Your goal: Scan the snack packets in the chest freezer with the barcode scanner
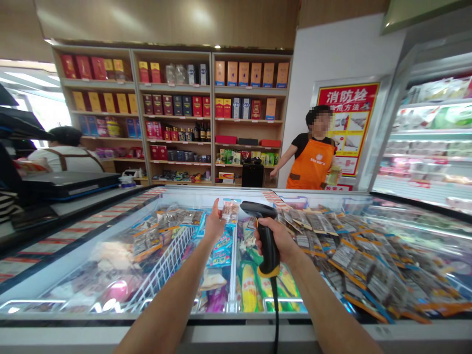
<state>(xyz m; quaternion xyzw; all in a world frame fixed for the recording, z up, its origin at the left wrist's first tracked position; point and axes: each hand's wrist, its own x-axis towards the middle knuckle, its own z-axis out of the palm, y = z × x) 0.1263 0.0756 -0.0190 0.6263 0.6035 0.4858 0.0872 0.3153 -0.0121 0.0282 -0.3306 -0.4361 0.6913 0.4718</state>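
A black and yellow barcode scanner (268, 241) is in my right hand (280, 240), its head tilted to the left and its cable hanging down. My left hand (215, 221) reaches over the freezer with a finger pointing up, beside a small clear packet (230, 210); its other fingers are curled, and whether they grip the packet's edge cannot be made out. Many grey and orange packets (350, 258) lie in a heap on the freezer's right side. A smaller pile of similar packets (147, 241) is on the left.
A white wire basket (165, 268) and corn packs (249, 287) are inside the chest freezer (147, 332). A person in an orange apron (311, 162) stands beyond it. Another person (66, 150) is at the left, behind a black counter device (70, 184). Shelves (177, 88) line the back.
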